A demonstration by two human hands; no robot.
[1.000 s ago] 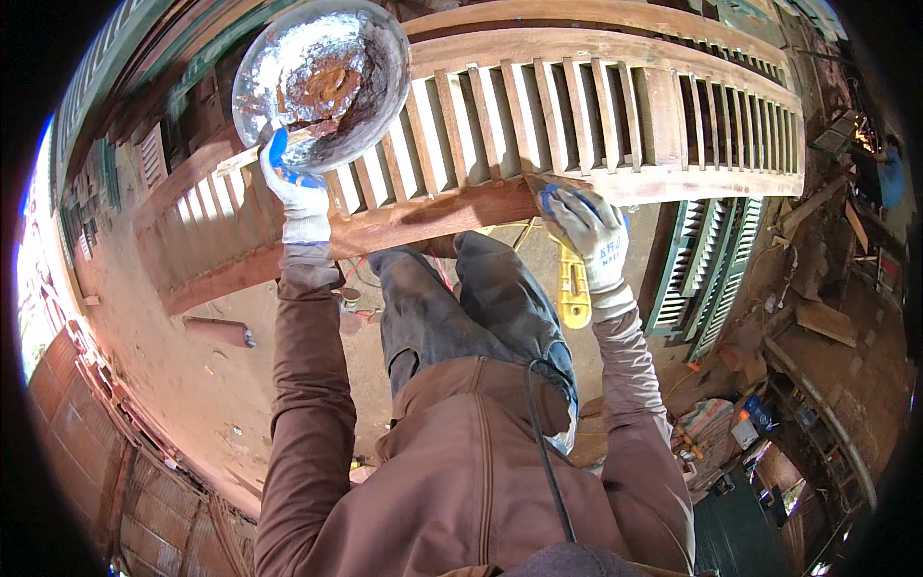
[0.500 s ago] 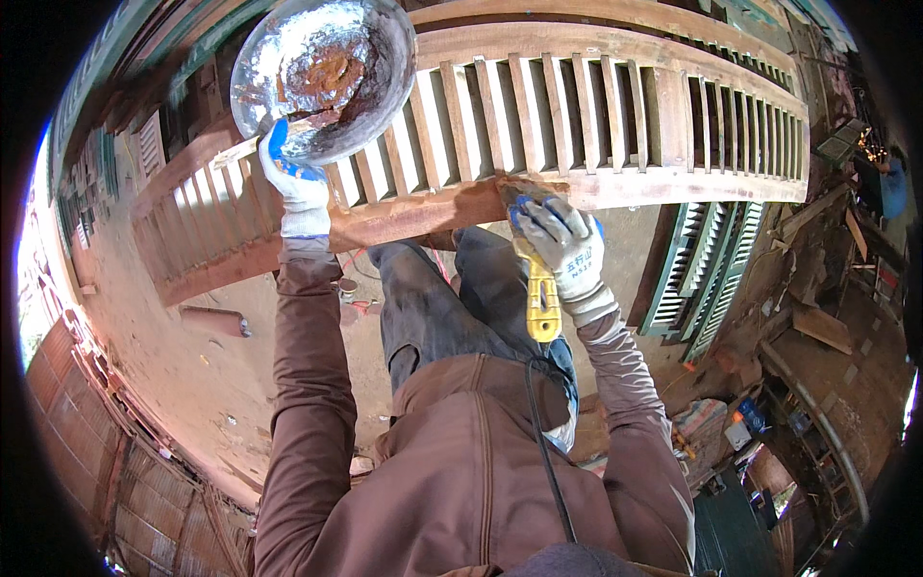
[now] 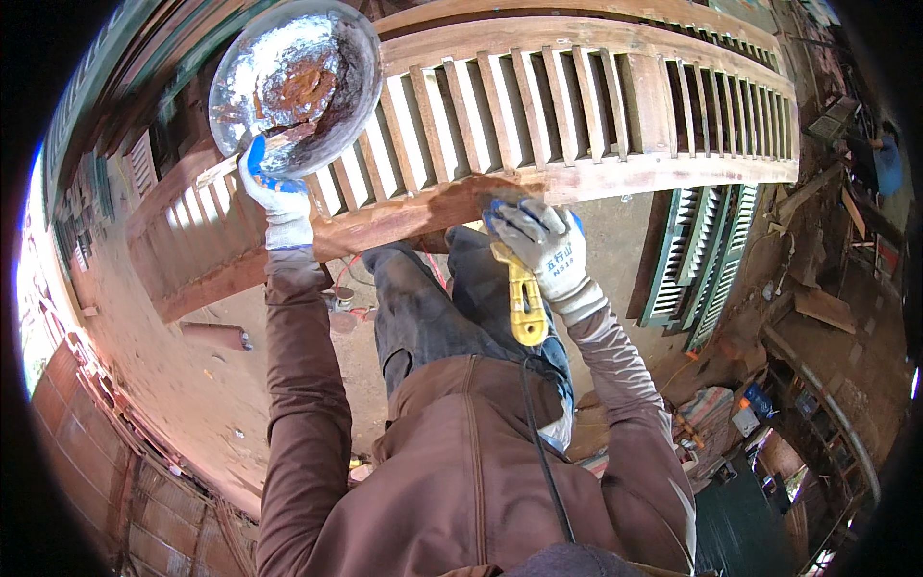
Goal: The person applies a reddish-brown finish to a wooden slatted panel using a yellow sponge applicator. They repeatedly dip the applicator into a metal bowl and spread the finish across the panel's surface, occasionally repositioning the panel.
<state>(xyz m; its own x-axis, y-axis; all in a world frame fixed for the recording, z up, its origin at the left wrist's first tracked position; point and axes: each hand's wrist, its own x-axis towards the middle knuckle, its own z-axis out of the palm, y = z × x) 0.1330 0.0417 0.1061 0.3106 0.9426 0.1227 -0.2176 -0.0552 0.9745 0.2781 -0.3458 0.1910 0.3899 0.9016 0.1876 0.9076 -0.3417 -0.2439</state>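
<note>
My left hand (image 3: 279, 202), in a white glove with blue patches, grips the near rim of a round metal bowl (image 3: 240, 72). A lump of reddish-brown paste (image 3: 300, 88) lies in the bowl. A thin pale stick (image 3: 219, 171) crosses beside that thumb. My right hand (image 3: 543, 245), gloved in white, is closed around a putty knife with a yellow handle (image 3: 526, 306). Its blade is mostly hidden by the fingers. The knife hand is at the near rail of a slatted wooden shutter (image 3: 409, 213). Darker brown smears show on that rail beside the fingers.
Green louvred shutters (image 3: 707, 255) stand on the ground to the right. A brown cylinder (image 3: 216, 336) lies at left, and small cans (image 3: 341, 298) sit near my legs. Another person in blue (image 3: 889, 163) is at the far right. A black cable (image 3: 543, 433) hangs over my jacket.
My right hand has slid a little left along the rail with the putty knife. The bowl has shifted slightly left. Sparks near the other person are gone.
</note>
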